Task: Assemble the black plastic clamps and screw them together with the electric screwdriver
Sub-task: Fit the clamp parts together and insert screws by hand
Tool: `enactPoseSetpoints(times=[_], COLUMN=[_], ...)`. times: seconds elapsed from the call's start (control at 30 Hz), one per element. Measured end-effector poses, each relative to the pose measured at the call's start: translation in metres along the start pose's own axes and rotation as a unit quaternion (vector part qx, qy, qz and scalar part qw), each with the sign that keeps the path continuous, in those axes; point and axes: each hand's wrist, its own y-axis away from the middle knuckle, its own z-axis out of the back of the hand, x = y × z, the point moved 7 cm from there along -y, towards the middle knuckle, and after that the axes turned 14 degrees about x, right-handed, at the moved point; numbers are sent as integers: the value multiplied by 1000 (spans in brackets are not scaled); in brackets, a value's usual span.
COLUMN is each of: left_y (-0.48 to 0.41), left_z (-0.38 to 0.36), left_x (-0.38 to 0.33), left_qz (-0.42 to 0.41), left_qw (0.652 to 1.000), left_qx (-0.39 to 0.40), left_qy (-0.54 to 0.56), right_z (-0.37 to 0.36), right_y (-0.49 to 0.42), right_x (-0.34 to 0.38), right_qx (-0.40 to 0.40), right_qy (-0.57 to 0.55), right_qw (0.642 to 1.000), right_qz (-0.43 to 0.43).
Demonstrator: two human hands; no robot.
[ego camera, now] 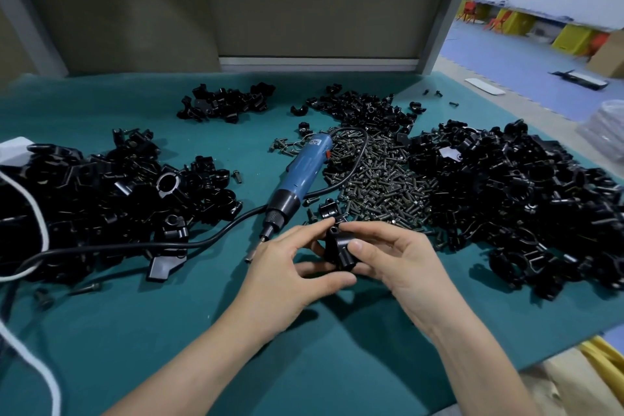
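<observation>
- Two hands meet just in front of the tip of the electric screwdriver (300, 176). The left hand (287, 267) curls its thumb and fingers round a black clamp (341, 248) from below, and the right hand (395, 257) pinches it from the other side, thumb on its face.
- The clamp is held clear of the table (236, 331), with a screw hole showing at its upper edge. Whether its halves are fully seated cannot be told.
- The step appears to be mating the parts. It goes best if they sit flush with their holes lined up before any screw goes in.
- The screwdriver lies unheld, and a heap of screws (381, 179) sits just right of its body, within easy reach.
- One hand should hold the joined clamp firmly while the other fetches a screw, or the halves may slip apart.
</observation>
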Motion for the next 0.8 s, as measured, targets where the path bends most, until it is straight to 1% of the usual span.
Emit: enactPoseSetpoints(times=[0.1, 0.27, 0.4, 0.63, 0.8], left_y=[0, 0, -1, -3, -2], left_z=[0, 1, 2, 5, 4], left_x=[-2, 1, 2, 2, 0], left_qz=[-15, -9, -13, -3, -18], left_qw=[1000, 1000, 1000, 1000, 1000], left_qx=[-12, 1, 1, -2, 6], left_qy=[-1, 2, -2, -31, -21], right_z=[-3, -6, -5, -4, -4], right_y=[0, 0, -1, -3, -3], right_x=[2, 2, 5, 5, 4], right_qx=[2, 15, 32, 39, 34], right_qy=[22, -7, 2, 12, 27], right_qw=[1000, 1000, 999, 999, 999], right_qz=[5, 8, 1, -7, 4])
